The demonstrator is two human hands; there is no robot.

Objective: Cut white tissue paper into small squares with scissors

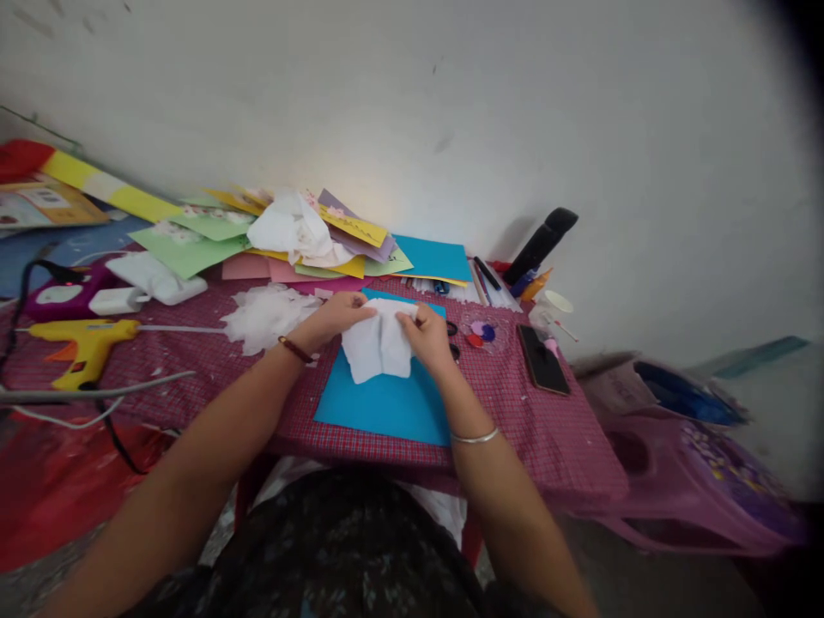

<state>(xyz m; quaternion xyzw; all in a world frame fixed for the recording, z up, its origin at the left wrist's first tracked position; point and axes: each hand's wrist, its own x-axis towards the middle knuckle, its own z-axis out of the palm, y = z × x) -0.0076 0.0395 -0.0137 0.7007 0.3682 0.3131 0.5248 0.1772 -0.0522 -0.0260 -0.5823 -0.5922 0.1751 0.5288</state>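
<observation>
A piece of white tissue hangs between my two hands, with a fold down its middle. My left hand pinches its upper left edge, and my right hand grips the upper right edge. Beneath the tissue a blue sheet lies on the checked tablecloth. Left of my left hand is a heap of torn white tissue pieces. Part of a pair of scissors shows just right of my right hand.
A yellow glue gun and white power adapter lie at left among cables. Cards and crumpled tissue are piled behind. At right are a phone, small coloured pieces and a black upright object.
</observation>
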